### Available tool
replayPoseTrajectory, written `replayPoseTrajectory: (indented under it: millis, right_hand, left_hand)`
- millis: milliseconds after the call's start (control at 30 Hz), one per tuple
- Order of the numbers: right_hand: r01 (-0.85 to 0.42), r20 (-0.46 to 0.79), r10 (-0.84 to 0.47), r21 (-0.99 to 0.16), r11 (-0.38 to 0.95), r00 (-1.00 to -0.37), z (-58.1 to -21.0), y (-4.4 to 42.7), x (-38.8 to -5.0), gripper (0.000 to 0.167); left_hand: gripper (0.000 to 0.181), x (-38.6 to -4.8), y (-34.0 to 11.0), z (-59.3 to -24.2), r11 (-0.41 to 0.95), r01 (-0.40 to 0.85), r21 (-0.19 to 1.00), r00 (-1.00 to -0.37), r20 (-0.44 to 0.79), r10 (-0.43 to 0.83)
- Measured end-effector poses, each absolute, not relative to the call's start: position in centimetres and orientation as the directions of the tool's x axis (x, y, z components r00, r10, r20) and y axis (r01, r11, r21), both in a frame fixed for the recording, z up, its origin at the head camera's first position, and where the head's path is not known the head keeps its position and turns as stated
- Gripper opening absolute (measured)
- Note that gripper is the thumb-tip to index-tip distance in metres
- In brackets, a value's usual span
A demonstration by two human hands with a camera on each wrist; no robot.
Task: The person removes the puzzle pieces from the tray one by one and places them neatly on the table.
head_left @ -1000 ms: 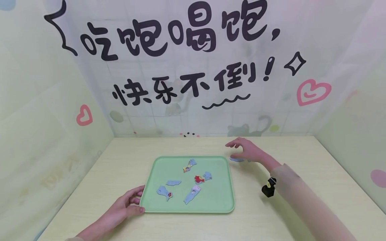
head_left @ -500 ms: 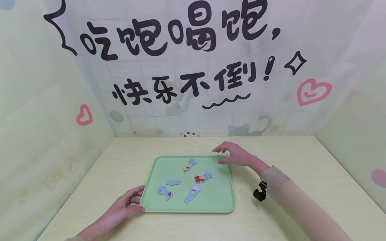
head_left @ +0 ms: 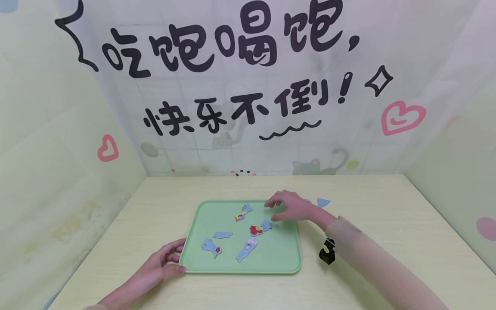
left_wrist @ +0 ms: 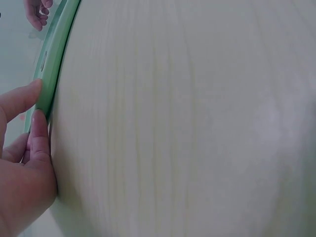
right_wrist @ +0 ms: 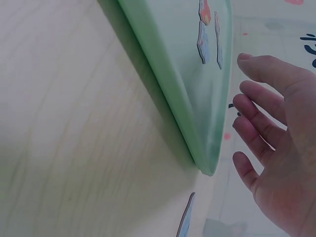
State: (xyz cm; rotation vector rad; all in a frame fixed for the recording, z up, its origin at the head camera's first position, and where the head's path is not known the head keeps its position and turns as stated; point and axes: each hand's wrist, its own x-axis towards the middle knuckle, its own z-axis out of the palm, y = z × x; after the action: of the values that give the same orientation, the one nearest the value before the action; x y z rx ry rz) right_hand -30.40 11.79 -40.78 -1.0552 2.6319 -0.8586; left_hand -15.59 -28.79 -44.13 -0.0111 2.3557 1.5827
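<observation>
Apparently to steady it, the left hand pinches the green tray by its left rim; the loosely open right hand hovers near puzzle pieces scattered inside.

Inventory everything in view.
Tray: one, green, on the table.
Puzzle pieces: at least five, mostly blue with red, yellow or pink, on the tray.
Loose pieces: at least two, blue, right of the tray's far corner.
Table: one, pale wood, under the tray.
Walls: three, pale, around the table.
Characters: eight, black, back wall.
Hearts: two, pink, on the walls.
Wrist device: one, black, by the right wrist.
Sleeves: two, beige, on arms.
Left hand: one, gripping the tray's left edge.
Right hand: one, above the tray.
</observation>
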Motion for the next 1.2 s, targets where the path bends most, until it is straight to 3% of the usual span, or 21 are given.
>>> replayPoseTrajectory:
  millis: [733,1000,1200]
  right_hand:
    - [-0.515,-0.046,-0.639,-0.548,0.659,-0.768,-42.0,9.4,-29.2,0.040]
    - [-0.566,-0.034,-0.683,-0.531,0.631,-0.729,-42.3,9.1,-29.2,0.029]
    - [-0.572,-0.068,-0.732,-0.578,0.582,-0.677,-41.8,9.1,-28.7,0.031]
  left_hand:
    - [0.082,-15.6,-28.8,-44.2,0.380,-0.182,0.907,-0.953,-0.258,0.159]
    - [0.082,-15.6,-28.9,-44.1,0.386,-0.174,0.906,-0.954,-0.252,0.163]
    - [0.083,-15.6,-28.9,-44.1,0.391,-0.158,0.907,-0.954,-0.242,0.176]
